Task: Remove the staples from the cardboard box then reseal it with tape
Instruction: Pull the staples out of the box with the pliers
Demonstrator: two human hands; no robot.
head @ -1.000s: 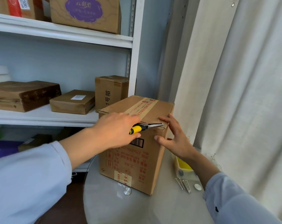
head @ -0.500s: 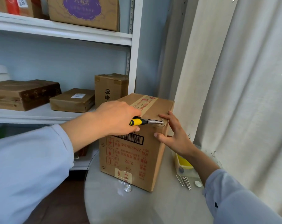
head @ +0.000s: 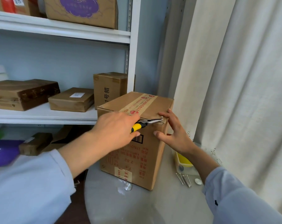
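Cardboard box (head: 133, 143) stands upright on the round table (head: 137, 204), long axis vertical, taped top seam running away from the camera toward the shelf (head: 45, 115). Since a second ago the left hand (head: 116, 128), gripping yellow-handled pliers (head: 145, 124), has slid the nose right along the top front edge; the tip now sits at a staple (head: 161, 116) by the near right corner. Likely the pull is about to start. Pliers lie level, pointing right. Right hand (head: 174, 135) is spread open, fingers bracing the box corner. Loose nails (head: 184, 179) lie on the table to the right. Another staple (head: 102, 107) shows at the left corner.
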